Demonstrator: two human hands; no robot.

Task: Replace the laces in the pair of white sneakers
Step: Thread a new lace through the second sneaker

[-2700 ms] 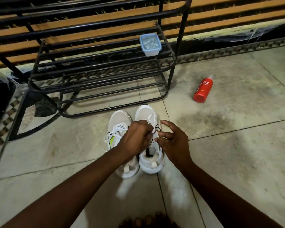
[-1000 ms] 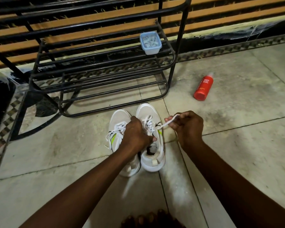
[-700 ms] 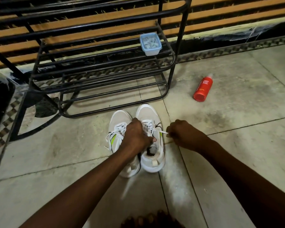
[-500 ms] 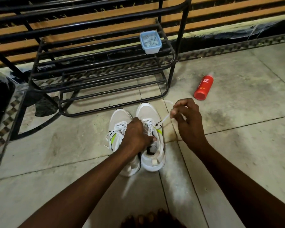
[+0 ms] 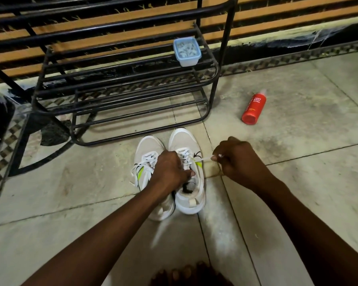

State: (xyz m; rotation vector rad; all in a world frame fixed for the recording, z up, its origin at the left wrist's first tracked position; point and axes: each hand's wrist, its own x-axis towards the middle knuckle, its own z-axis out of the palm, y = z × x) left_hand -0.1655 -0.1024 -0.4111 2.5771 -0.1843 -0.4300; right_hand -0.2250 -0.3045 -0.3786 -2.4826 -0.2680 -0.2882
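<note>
Place: looked like a home entryway or porch.
Evidence: black metal shoe rack [image 5: 122, 83] stood on pale floor tiles [image 5: 298, 182] against a slatted wall [image 5: 287, 15]; red body-wash bottle [image 5: 254, 107] lay nearby.

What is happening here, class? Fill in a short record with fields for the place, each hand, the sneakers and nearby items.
place: tiled floor, in front of a black metal shoe rack
left hand: grips the held sneaker at its opening
right hand: pinches a white lace stretched taut sideways from that sneaker's eyelets
other sneaker: beside the held one, laced, lace ends loose
nearby: red bottle lying on the floor; pale blue tub on the rack
</note>
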